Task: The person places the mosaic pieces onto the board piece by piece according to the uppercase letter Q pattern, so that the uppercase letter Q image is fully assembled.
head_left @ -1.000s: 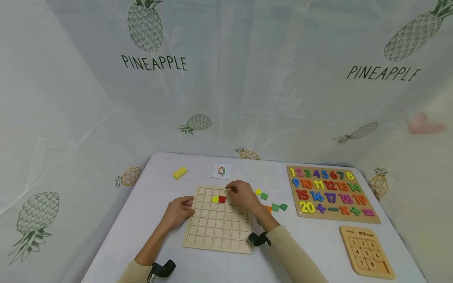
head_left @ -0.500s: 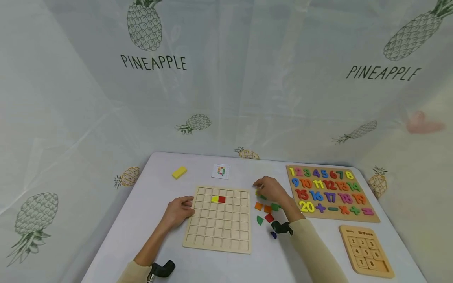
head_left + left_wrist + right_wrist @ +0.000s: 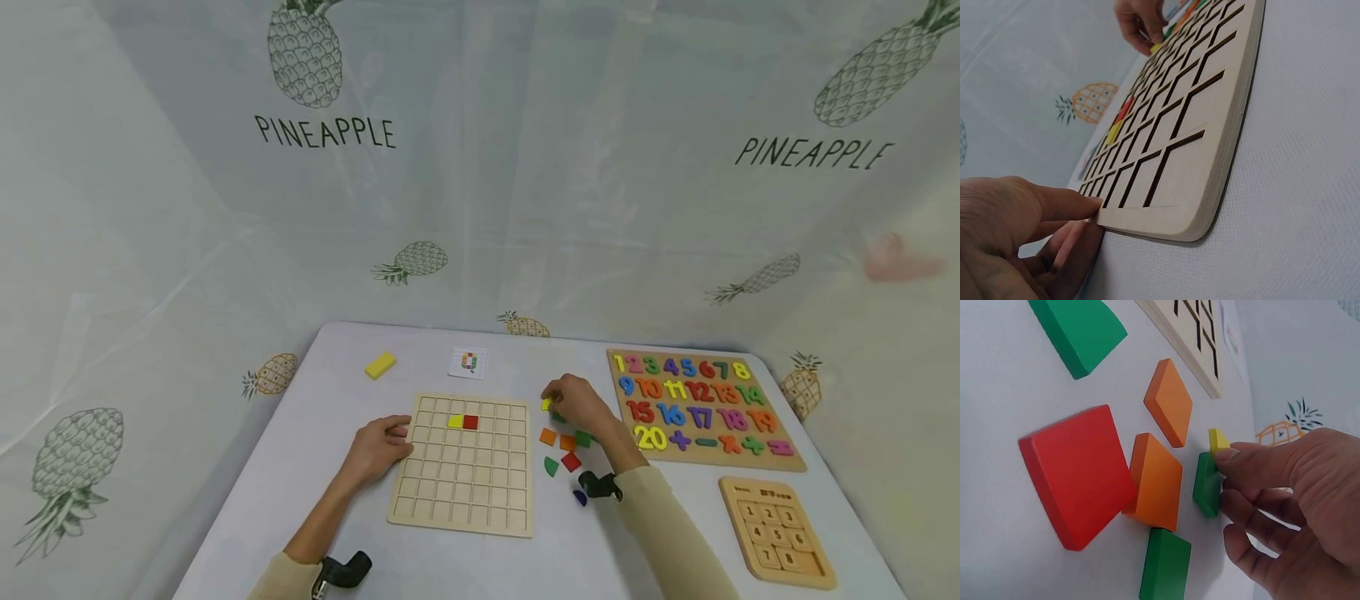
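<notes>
A square wooden grid board (image 3: 459,530) lies on the white table, with a yellow tile (image 3: 456,422) and a red tile (image 3: 470,422) side by side in its upper cells. My left hand (image 3: 375,452) holds the board's left edge, its thumb on the rim and the other fingers curled beside it. To the right of the board, my right hand (image 3: 577,402) pinches a small yellow piece (image 3: 1217,440) between thumb and forefinger; the fingers partly hide its shape. A green tile (image 3: 1208,485) lies right beside those fingers.
Orange tiles (image 3: 548,437), a red tile (image 3: 572,462), a green quarter-round (image 3: 551,467) and a dark blue piece (image 3: 580,497) lie right of the board. Behind it are a pattern card (image 3: 468,363) and a yellow block (image 3: 381,366). A number board (image 3: 708,460) and number puzzle (image 3: 780,569) stand farther right.
My right hand has moved from the board's upper right edge to the loose pieces on the right and taken hold of the yellow piece. The left hand has stayed on the board.
</notes>
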Demonstrator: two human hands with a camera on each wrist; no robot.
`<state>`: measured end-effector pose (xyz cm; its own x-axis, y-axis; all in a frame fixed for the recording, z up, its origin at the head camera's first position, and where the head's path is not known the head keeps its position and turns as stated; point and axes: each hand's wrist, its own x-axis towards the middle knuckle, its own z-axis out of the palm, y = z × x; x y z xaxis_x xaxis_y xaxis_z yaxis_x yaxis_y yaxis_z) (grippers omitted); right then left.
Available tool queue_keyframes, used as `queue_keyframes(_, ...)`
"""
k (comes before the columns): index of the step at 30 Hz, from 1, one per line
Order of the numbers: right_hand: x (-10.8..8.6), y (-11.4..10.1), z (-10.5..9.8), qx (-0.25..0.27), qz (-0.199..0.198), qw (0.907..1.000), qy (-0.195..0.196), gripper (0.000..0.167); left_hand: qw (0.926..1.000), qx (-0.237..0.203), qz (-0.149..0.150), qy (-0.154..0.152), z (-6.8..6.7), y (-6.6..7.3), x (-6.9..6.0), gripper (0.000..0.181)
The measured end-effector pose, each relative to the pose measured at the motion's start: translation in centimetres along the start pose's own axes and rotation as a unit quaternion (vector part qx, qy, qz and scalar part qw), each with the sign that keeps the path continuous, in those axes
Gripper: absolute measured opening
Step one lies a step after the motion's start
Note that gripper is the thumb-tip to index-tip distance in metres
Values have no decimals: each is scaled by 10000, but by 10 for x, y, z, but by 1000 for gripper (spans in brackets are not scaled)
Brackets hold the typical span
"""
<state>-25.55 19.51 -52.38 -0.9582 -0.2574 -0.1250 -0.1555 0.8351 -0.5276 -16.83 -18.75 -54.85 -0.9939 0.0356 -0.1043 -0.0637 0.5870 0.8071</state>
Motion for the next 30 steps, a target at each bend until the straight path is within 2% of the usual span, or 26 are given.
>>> queue_keyframes(10,-1,-1,3,65,166,9995,245,12,10000,-4,16,27,0,0,0,52)
queue_keyframes(15,-5,-3,1,126,209,9994,242,11,10000,-11,15,31,0,2,-1,53)
queue_keyframes(18,-7,-4,0,141,100,9996,205,14,10000,-30,14,29,0,2,-1,53)
queue_keyframes(23,-9,-7,-2,179,-295,9991,233,24,10000,-47,3,15,0,2,-2,52)
queue_keyframes(30,-14,-25,3,754,-470,9958,203,12,10000,-68,-1,8,0,1,-1,53)
